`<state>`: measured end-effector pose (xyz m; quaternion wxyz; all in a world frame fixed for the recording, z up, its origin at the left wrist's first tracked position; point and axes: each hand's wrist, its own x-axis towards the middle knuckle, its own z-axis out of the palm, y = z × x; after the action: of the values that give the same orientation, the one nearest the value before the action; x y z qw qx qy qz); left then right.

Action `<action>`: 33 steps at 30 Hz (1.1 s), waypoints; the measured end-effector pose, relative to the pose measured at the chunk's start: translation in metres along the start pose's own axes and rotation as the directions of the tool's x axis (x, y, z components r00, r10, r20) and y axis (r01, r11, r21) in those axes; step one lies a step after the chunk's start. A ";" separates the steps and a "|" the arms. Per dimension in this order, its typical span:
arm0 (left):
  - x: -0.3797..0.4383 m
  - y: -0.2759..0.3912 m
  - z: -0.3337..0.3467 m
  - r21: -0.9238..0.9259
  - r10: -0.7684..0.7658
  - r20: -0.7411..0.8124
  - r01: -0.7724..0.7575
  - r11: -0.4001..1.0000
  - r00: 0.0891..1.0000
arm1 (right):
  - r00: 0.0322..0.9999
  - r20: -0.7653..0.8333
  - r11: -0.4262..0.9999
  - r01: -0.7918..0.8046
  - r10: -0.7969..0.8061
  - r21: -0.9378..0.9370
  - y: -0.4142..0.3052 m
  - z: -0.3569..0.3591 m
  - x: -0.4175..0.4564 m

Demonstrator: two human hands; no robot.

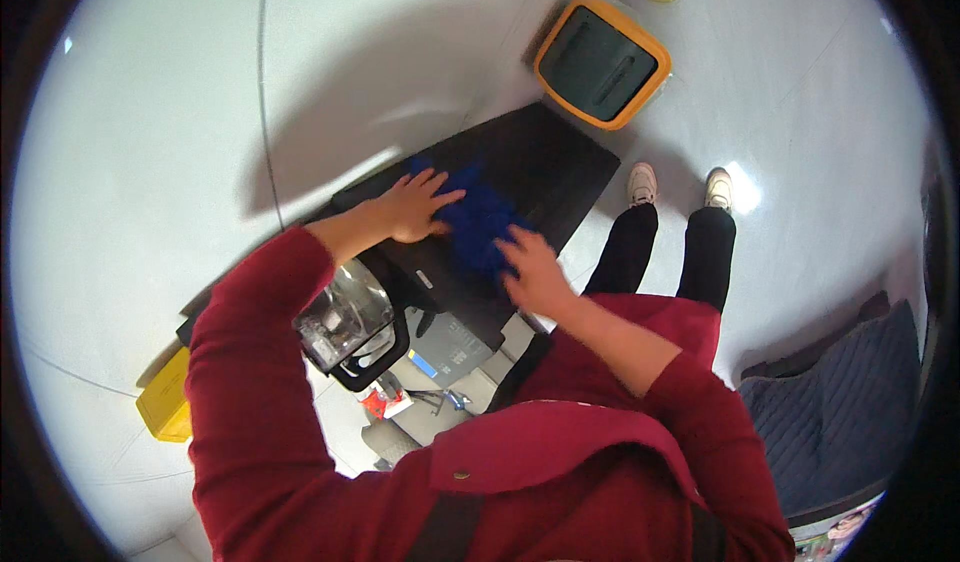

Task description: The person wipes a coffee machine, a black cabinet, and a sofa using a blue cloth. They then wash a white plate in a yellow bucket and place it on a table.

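A crumpled blue cloth (480, 220) lies on a black tabletop (555, 149) in front of me. My left hand (416, 205) is at the cloth's left side, palm down with its fingers spread. At the near right edge of the cloth is my right hand (536, 273), fingers bent and touching the fabric; whether they pinch it is blurred. Beside my left forearm stands a clear jug (345, 310) with a black handle (382, 359), partly hidden by my sleeve.
An orange-rimmed bin (652, 48) with a dark lid stands past the table's far end. A yellow box (166, 400) is at left, a grey box (450, 348) below the table's near edge. Dark quilted fabric (832, 412) lies at right. My shoes (643, 184) are on the floor.
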<state>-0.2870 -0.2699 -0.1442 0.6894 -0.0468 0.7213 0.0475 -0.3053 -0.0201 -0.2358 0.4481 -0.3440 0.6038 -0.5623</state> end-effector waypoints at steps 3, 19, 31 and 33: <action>0.073 -0.004 0.006 -0.052 0.010 -0.046 -0.013 0.999 0.999 | 0.985 -0.043 0.976 -0.173 0.169 -0.130 0.080 -0.003 0.008; 0.018 0.040 -0.010 -0.140 0.357 -0.040 -0.359 0.923 0.933 | 0.999 0.044 0.981 -0.024 0.016 0.195 0.020 -0.033 -0.019; 0.257 0.080 0.018 -0.160 0.215 -0.055 -0.221 0.962 0.975 | 0.892 0.080 0.896 -0.444 0.444 -0.024 0.201 -0.047 0.003; 0.239 0.078 0.012 -0.292 0.295 -0.001 -0.282 0.914 0.956 | 0.946 0.099 0.950 -0.312 0.307 0.031 0.192 -0.049 -0.020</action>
<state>-0.2961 -0.1913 -0.3834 0.6760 -0.0393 0.6904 0.2545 -0.3265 0.0414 -0.4238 0.5662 -0.2605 0.6157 -0.4821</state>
